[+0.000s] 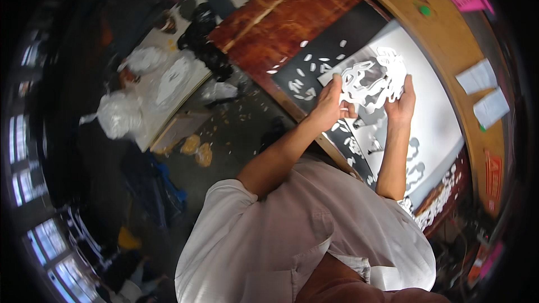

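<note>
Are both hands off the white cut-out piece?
No, the left hand and right hand hold the white cut-out piece from opposite sides.

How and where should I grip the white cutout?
Grip the cutout by its outer edges, from left and right together, where the left hand and right hand are; it looks thin and openwork, so one-sided support might let it bend.

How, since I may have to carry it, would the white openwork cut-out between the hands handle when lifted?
The white openwork cut-out is probably light for its size, with so much cut away. It may be somewhat stiff, as it seems to keep its shape between the left hand and right hand. It could bend or tear where it narrows.
</note>
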A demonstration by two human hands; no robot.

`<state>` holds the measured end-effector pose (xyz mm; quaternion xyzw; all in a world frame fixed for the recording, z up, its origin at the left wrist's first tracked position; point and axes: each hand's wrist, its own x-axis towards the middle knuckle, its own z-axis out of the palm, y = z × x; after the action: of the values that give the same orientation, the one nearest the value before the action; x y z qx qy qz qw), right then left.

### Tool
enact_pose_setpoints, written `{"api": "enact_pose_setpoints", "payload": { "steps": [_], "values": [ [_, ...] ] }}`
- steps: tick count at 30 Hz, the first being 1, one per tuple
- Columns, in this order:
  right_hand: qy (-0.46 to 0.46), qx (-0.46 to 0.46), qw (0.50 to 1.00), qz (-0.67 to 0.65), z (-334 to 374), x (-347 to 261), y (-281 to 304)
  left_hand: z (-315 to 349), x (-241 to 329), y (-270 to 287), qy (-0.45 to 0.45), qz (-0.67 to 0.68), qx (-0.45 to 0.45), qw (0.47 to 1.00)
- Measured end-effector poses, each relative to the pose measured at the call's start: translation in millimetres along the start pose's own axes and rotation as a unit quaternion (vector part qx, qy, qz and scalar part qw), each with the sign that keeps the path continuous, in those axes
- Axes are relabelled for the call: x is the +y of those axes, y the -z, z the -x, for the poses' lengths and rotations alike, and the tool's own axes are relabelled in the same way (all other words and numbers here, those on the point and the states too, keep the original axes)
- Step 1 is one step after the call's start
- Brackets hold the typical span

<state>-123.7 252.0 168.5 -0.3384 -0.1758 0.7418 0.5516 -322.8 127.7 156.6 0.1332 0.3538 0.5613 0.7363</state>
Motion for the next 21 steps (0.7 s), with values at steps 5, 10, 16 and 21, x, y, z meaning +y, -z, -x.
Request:
{"api": "enact_pose_setpoints", "payload": {
  "steps": [5,10,16,21],
  "values": [
    [-0.095,0.033,0.995,-0.022,-15,63,-22,63,29,61,-0.065,0.131,-0.108,0.983],
    [-0.07,0.051,0.996,-0.009,-29,102,-70,72,52,102,-0.095,0.062,-0.073,0.991],
    [-0.008,0.053,0.998,0.033,-33,158,-139,64,87,154,-0.106,-0.077,0.012,0.991],
    [0.015,0.036,0.998,0.05,-25,168,-167,75,92,155,-0.255,-0.025,0.095,0.962]
  ]
}}
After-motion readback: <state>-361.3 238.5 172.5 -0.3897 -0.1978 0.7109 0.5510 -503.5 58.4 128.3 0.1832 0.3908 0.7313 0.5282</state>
